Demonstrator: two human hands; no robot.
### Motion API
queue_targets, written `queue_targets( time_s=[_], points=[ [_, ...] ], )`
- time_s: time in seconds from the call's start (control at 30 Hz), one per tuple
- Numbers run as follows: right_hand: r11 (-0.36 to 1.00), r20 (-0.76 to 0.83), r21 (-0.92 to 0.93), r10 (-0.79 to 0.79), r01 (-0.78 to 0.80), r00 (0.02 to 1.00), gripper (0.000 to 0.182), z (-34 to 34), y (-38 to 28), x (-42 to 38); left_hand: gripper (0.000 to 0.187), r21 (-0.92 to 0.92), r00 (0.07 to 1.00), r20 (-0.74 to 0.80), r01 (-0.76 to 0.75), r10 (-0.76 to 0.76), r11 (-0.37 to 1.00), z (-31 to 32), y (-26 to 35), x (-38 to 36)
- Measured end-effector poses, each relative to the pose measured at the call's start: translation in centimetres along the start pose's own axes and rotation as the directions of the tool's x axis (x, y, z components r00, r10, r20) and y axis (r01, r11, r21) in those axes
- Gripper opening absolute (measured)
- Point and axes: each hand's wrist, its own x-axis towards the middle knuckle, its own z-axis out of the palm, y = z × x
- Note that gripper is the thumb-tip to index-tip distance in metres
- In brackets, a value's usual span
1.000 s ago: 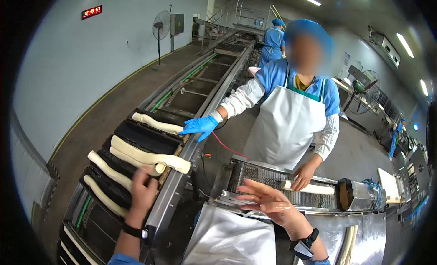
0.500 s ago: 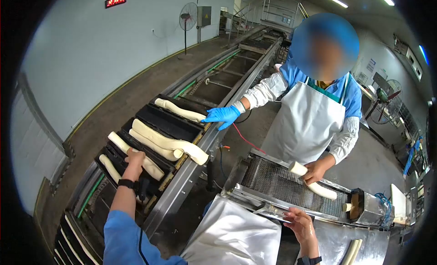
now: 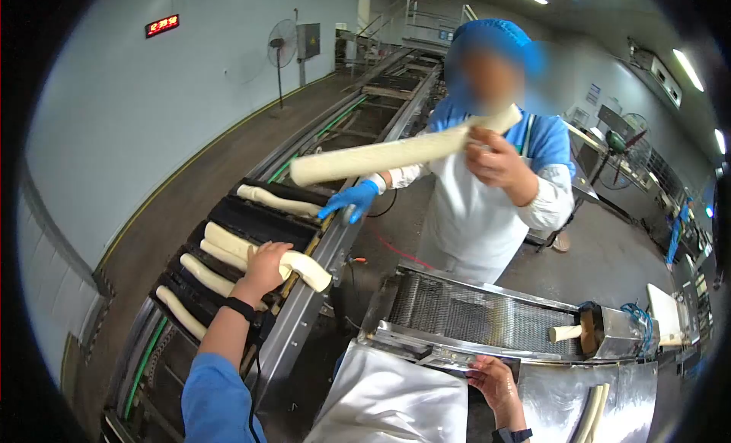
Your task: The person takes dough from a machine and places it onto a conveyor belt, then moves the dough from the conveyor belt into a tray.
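Note:
My left hand [image 3: 264,269] is closed over a thick, pale dough log [image 3: 312,272] in a black tray on the conveyor line. One end of this log hangs over the tray's near edge, and another log lies against it, partly under my hand. A thinner dough log [image 3: 199,272] rests in the neighbouring tray. My right hand [image 3: 495,384], its fingers apart and slightly bent, is empty beside the metal edge of the mesh conveyor [image 3: 457,315]. Two long dough strips [image 3: 592,414] lie on the steel surface to its right.
Opposite me a co-worker in a white apron [image 3: 476,215] raises a long dough log [image 3: 381,155] in one hand. Their blue-gloved hand [image 3: 349,202] is at the far tray's end. A dough piece [image 3: 565,333] emerges from the machine outlet [image 3: 613,333] at right.
My left hand has moved from the thinner log to the thick log in the tray beyond. The co-worker has lifted a dough log off the mesh conveyor. My right hand stays near the conveyor edge.

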Motion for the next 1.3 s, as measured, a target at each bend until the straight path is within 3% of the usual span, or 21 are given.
queue_targets(
  time_s=[0.13,0.2,0.37,0.43,0.5,0.57,0.6,0.63,0.67,0.73,0.77,0.83,0.9,0.97,1.03,1.07,1.1,1.13,1.17,1.23,1.3],
  points=[
    [0.998,-0.028,-0.034,0.055,-0.056,0.998,0.025,-1.5,1.5,-1.4,0.052,0.055,0.994,0.017,-0.105,0.104,0.993,-1.6,0.6,1.1],
    [0.997,-0.091,-0.025,0.072,-0.075,0.993,0.024,-2.5,2.3,-2.2,0.041,-0.05,0.986,-0.054,-0.159,0.156,0.986,-1.6,-0.3,0.6],
    [0.994,-0.238,0.004,0.106,-0.108,0.965,0.027,-6.0,5.0,-1.5,0.02,0.004,0.95,-0.266,-0.168,0.163,0.986,-0.7,-2.3,-0.5],
    [0.993,-0.296,0.012,0.115,-0.117,0.948,0.027,-6.3,5.2,-1.6,0.016,-0.102,0.963,-0.263,-0.093,0.064,0.99,-0.9,-3.4,-0.3],
    [0.993,-0.309,0.021,0.121,-0.12,0.943,0.026,-6.2,4.7,-2.0,0.017,-0.345,0.945,-0.322,-0.17,0.054,0.923,-4.3,-2.4,0.1],
    [0.99,-0.311,0.012,0.14,-0.144,0.94,0.026,-6.1,4.5,-2.2,0.027,-0.569,0.94,-0.336,-0.155,-0.056,0.807,-6.6,-4.1,1.4],
    [0.993,-0.315,0.019,0.12,-0.12,0.941,0.027,-6.1,4.5,-2.3,0.026,-0.805,0.923,-0.261,-0.047,-0.283,0.591,-9.0,-3.7,1.6],
    [0.995,-0.321,0.026,0.096,-0.093,0.942,0.027,-6.0,4.3,-2.1,0.026,-0.925,0.876,-0.274,-0.128,-0.396,0.357,-12.6,-1.5,1.7],
    [0.996,-0.318,0.023,0.084,-0.081,0.945,0.028,-5.7,4.2,-2.1,0.026,-0.935,0.831,-0.354,-0.307,-0.428,0.179,-14.4,-2.8,2.6],
    [0.996,-0.289,-0.003,0.081,-0.085,0.954,0.026,-5.4,4.3,-1.1,0.02,-0.939,0.758,-0.207,-0.332,-0.619,-0.092,-20.2,-1.5,2.4],
    [0.997,-0.272,-0.016,0.067,-0.074,0.96,0.024,-5.3,4.3,-0.8,0.021,-0.941,0.729,-0.256,-0.338,-0.635,-0.009,-20.4,-5.6,3.2],
    [0.997,-0.242,-0.021,0.069,-0.076,0.968,0.022,-3.9,4.1,-0.7,0.029,-0.926,0.596,-0.224,-0.377,-0.771,-0.022,-22.0,-5.3,3.0],
    [1.0,-0.192,-0.011,0.021,-0.023,0.981,0.021,-2.8,3.8,-0.6,0.038,-0.919,0.526,-0.118,-0.38,-0.843,-0.108,-20.3,-5.8,2.3],
    [0.999,-0.167,-0.034,0.035,-0.041,0.985,0.021,-3.2,4.1,0.4,0.038,-0.953,0.54,-0.036,-0.271,-0.841,-0.133,-15.7,-7.5,-0.6],
    [0.997,-0.143,-0.052,0.05,-0.058,0.988,0.021,-3.1,4.0,0.9,0.03,-0.995,0.601,0.023,0.093,-0.799,0.042,-11.8,-7.5,-5.1],
    [0.995,-0.137,-0.084,0.043,-0.054,0.99,0.021,-3.0,3.6,0.6,0.036,-0.968,0.729,-0.091,0.095,-0.679,0.233,-8.9,-8.3,-8.1],
    [0.992,-0.134,-0.117,0.037,-0.053,0.99,0.021,-2.9,3.4,0.4,0.056,-0.989,0.723,-0.011,0.094,-0.691,0.115,-7.3,-8.4,-10.2],
    [0.991,-0.131,-0.124,0.04,-0.056,0.991,0.021,-3.3,3.3,0.5,0.074,-0.969,0.487,0.16,0.241,-0.859,-0.043,-7.0,-7.6,-10.2],
    [0.99,-0.128,-0.129,0.046,-0.062,0.991,0.021,-3.8,3.3,0.7,0.086,-0.946,0.408,0.162,0.323,-0.899,-0.025,-4.6,-8.5,-12.0],
    [0.994,-0.149,-0.096,0.033,-0.048,0.988,0.021,-5.0,3.3,1.1,0.104,-0.925,0.516,0.212,0.38,-0.83,0.0,-5.2,-5.3,-15.5],
    [0.996,-0.144,-0.084,0.027,-0.04,0.989,0.022,-5.2,3.5,1.5,0.107,-0.846,0.385,0.345,0.522,-0.856,-0.107,-6.5,-2.2,-16.7]
  ],
)
